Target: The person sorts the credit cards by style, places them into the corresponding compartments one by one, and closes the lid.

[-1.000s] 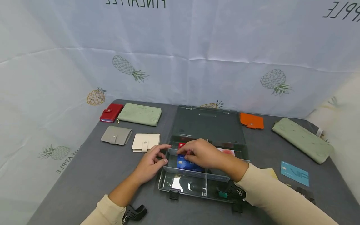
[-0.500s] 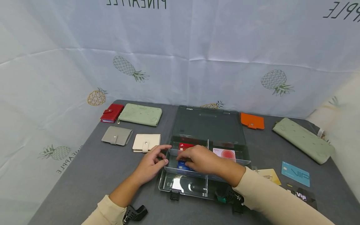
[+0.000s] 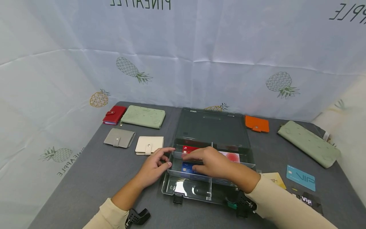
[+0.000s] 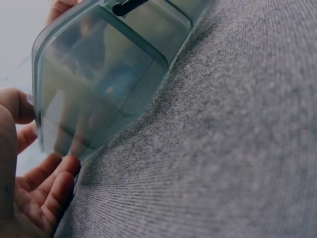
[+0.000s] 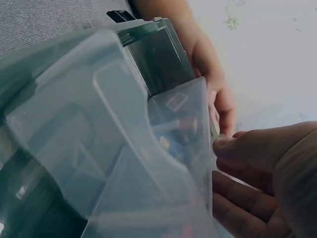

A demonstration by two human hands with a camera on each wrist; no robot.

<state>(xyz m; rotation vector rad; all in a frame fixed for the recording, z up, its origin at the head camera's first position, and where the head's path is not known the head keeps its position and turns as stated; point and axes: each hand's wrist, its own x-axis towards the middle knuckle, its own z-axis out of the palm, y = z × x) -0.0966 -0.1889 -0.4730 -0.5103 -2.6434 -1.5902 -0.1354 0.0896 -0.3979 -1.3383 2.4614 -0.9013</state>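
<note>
A grey see-through plastic box (image 3: 186,187) lies with its lid (image 3: 211,125) folded back. Inside are a blue bank card (image 3: 188,168) in the middle row, a red card (image 3: 188,149) at back left, and a white card with a pink circle (image 3: 233,156) at back right. My right hand (image 3: 213,162) hovers over the blue card, fingers extended and apart, partly covering it. In the right wrist view its thumb and fingers are near a clear divider (image 5: 178,104). My left hand (image 3: 154,167) rests its fingertips against the box's left rim, fingers loosely bent.
Left of the box lie a cream wallet (image 3: 148,144), grey wallet (image 3: 119,137), red wallet (image 3: 115,114) and green purse (image 3: 144,116). On the right are an orange wallet (image 3: 256,123), another green purse (image 3: 308,143), and yellow (image 3: 275,180), light-blue (image 3: 301,176) and black (image 3: 312,201) cards.
My right hand went slightly toward me and back, and its fingers now stand wider apart over the blue card. My left hand stays at the rim.
</note>
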